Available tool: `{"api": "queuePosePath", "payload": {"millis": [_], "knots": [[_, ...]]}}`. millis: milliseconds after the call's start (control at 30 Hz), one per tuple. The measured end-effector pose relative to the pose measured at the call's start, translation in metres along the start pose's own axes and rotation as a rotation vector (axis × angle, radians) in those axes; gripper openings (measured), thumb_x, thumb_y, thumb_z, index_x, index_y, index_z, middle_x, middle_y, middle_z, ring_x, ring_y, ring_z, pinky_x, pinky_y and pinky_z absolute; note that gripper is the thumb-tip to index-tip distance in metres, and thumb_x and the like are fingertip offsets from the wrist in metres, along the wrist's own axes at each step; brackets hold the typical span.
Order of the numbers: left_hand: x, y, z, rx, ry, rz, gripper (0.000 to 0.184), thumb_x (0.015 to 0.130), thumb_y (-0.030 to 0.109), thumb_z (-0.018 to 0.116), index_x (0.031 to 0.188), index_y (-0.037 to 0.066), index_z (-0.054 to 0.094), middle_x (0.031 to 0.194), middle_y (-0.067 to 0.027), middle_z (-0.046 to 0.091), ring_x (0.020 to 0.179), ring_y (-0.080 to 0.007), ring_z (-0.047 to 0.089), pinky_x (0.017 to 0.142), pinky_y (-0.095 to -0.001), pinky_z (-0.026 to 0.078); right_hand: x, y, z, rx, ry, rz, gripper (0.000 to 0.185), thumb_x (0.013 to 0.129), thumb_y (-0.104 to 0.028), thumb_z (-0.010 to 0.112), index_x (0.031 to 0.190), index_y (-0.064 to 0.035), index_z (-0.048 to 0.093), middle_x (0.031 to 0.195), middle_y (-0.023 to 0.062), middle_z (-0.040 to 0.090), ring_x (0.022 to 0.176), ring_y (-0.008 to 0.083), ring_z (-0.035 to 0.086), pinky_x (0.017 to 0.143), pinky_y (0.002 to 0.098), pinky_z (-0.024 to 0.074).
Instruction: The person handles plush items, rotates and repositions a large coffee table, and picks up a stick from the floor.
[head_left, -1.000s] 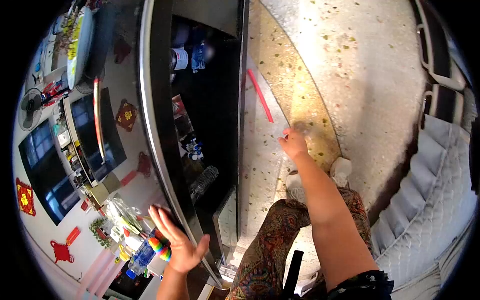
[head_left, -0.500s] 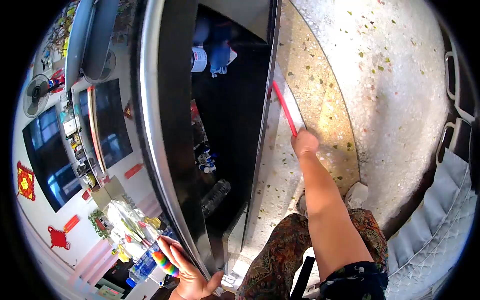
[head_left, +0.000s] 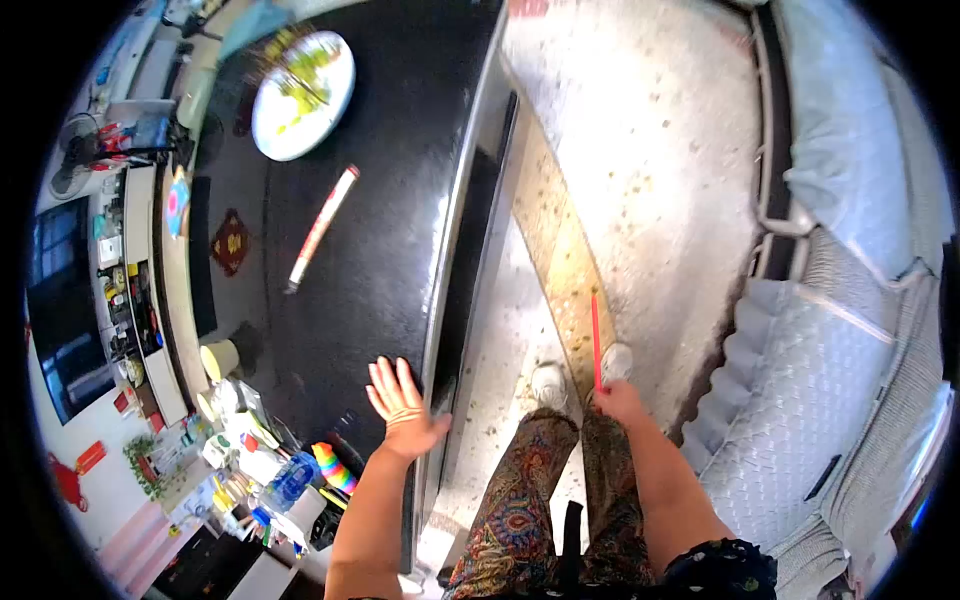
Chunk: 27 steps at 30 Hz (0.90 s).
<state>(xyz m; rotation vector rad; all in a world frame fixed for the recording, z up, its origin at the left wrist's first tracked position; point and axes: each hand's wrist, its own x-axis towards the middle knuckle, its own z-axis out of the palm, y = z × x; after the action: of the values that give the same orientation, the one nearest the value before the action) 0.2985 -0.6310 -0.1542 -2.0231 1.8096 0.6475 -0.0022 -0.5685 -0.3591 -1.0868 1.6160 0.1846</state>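
Note:
My left hand (head_left: pixel 405 412) rests with fingers spread on the near edge of a glossy black table (head_left: pixel 370 260). Nothing is held in it. A thin red stick (head_left: pixel 596 340) points up and away from my right hand (head_left: pixel 620 402), whose fingers are wrapped round its lower end. The stick is in the air over the floor, in front of my legs and white shoes (head_left: pixel 548 385). A slim white-and-red tube (head_left: pixel 322 230) lies on the tabletop beyond my left hand.
A white plate (head_left: pixel 268 118) with green, grape-like pieces sits at the table's far end. A pale yellow cup (head_left: pixel 220 358), a rainbow-coloured object (head_left: pixel 334 467) and clustered bottles and packets (head_left: pixel 290 480) are at left. A grey quilted sofa (head_left: pixel 770 390) lines the right side of the speckled floor.
My view has risen from the open space under the tabletop to the top itself. My left hand has shifted onto the table edge; my right has drawn back towards my legs with the red stick.

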Motion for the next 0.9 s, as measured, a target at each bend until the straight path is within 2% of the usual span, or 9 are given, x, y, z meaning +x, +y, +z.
{"api": "queuePosePath", "payload": {"millis": [100, 167, 200, 300, 400, 500, 633, 700, 900], "knots": [[-0.008, 0.008, -0.024, 0.057, -0.123, -0.071, 0.099, 0.054, 0.035, 0.060, 0.119, 0.001, -0.005, 0.123, -0.0231, -0.009, 0.114, -0.0345, -0.012, 0.090, -0.0453, -0.003, -0.094, -0.018, -0.060, -0.136, 0.128, -0.085, 0.026, 0.058, -0.030, 0.050, 0.063, -0.0053, 0.057, 0.054, 0.0128, 0.053, 0.054, 0.0248, 0.054, 0.055, 0.0323, 0.0422], [-0.014, 0.003, -0.042, 0.022, -0.162, -0.049, 0.096, 0.055, 0.035, 0.059, 0.120, 0.003, -0.003, 0.125, -0.0194, -0.005, 0.117, -0.0288, -0.008, 0.092, -0.0400, 0.000, -0.150, -0.016, -0.088, -0.051, 0.079, 0.028, 0.029, 0.058, -0.030, 0.050, 0.068, -0.0032, 0.056, 0.068, 0.0177, 0.053, 0.068, 0.0309, 0.052, 0.061, 0.0376, 0.0411], [-0.019, 0.005, -0.051, 0.018, -0.131, -0.061, 0.087, 0.058, 0.033, 0.057, 0.121, 0.004, 0.005, 0.126, -0.0169, 0.002, 0.117, -0.0262, -0.003, 0.094, -0.0371, 0.004, -0.176, -0.016, -0.099, -0.064, 0.119, 0.013, 0.029, 0.058, -0.030, 0.050, 0.068, -0.0032, 0.056, 0.068, 0.0177, 0.053, 0.068, 0.0309, 0.052, 0.061, 0.0376, 0.0411], [-0.061, 0.021, -0.075, -0.048, 0.031, -0.054, 0.080, 0.061, 0.031, 0.055, 0.121, 0.007, 0.008, 0.126, -0.0140, 0.003, 0.118, -0.0242, 0.000, 0.093, -0.0408, 0.007, -0.236, -0.010, -0.120, -0.162, 0.230, -0.016, 0.027, 0.058, -0.028, 0.050, 0.069, -0.0046, 0.056, 0.066, 0.0167, 0.054, 0.067, 0.0294, 0.053, 0.059, 0.0368, 0.0413], [-0.114, 0.019, -0.066, -0.476, 0.093, 0.090, 0.050, 0.066, 0.024, 0.050, 0.110, 0.004, 0.036, 0.108, -0.0184, 0.040, 0.098, -0.0295, 0.041, 0.081, -0.0305, 0.034, -0.268, -0.001, -0.118, -0.034, 0.291, -0.218, 0.021, 0.062, -0.023, 0.050, 0.067, -0.0035, 0.055, 0.056, 0.0092, 0.054, 0.050, 0.0183, 0.053, 0.050, 0.0289, 0.0418], [-0.177, 0.009, -0.038, -0.806, -0.161, 0.003, 0.038, 0.070, 0.032, 0.044, 0.095, 0.004, 0.049, 0.091, -0.0173, 0.052, 0.087, -0.0272, 0.049, 0.075, -0.0309, 0.037, -0.293, 0.000, -0.107, 0.014, 0.332, -0.341, 0.018, 0.067, -0.020, 0.048, 0.072, -0.0034, 0.054, 0.056, 0.0063, 0.054, 0.049, 0.0141, 0.052, 0.048, 0.0265, 0.0410], [-0.253, -0.016, 0.012, -0.474, -0.223, 0.052, 0.038, 0.068, 0.035, 0.042, 0.090, 0.005, 0.053, 0.085, -0.0185, 0.053, 0.082, -0.0313, 0.049, 0.072, -0.0342, 0.038, -0.321, -0.024, -0.096, 0.111, 0.195, -0.459, 0.018, 0.071, -0.016, 0.045, 0.078, -0.0026, 0.053, 0.059, 0.0035, 0.052, 0.049, 0.0108, 0.048, 0.046, 0.0236, 0.0389], [-0.292, -0.016, 0.025, -0.496, -0.175, 0.010, 0.037, 0.067, 0.034, 0.042, 0.088, 0.005, 0.054, 0.083, -0.0172, 0.053, 0.080, -0.0306, 0.050, 0.071, -0.0346, 0.039, -0.349, -0.043, -0.093, 0.171, 0.029, -0.371, 0.020, 0.070, -0.021, 0.047, 0.078, -0.0035, 0.053, 0.058, 0.0057, 0.054, 0.047, 0.0132, 0.049, 0.045, 0.0251, 0.0391], [-0.391, 0.024, 0.029, -0.989, 0.023, -0.001, 0.032, 0.072, 0.031, 0.043, 0.087, 0.004, 0.054, 0.084, -0.0138, 0.055, 0.079, -0.0238, 0.052, 0.069, -0.0308, 0.040, -0.401, -0.075, -0.042, 0.258, -0.323, -0.573, 0.016, 0.074, -0.014, 0.042, 0.083, -0.0023, 0.049, 0.056, 0.0036, 0.051, 0.042, 0.0078, 0.043, 0.038, 0.0191, 0.0336]]}}
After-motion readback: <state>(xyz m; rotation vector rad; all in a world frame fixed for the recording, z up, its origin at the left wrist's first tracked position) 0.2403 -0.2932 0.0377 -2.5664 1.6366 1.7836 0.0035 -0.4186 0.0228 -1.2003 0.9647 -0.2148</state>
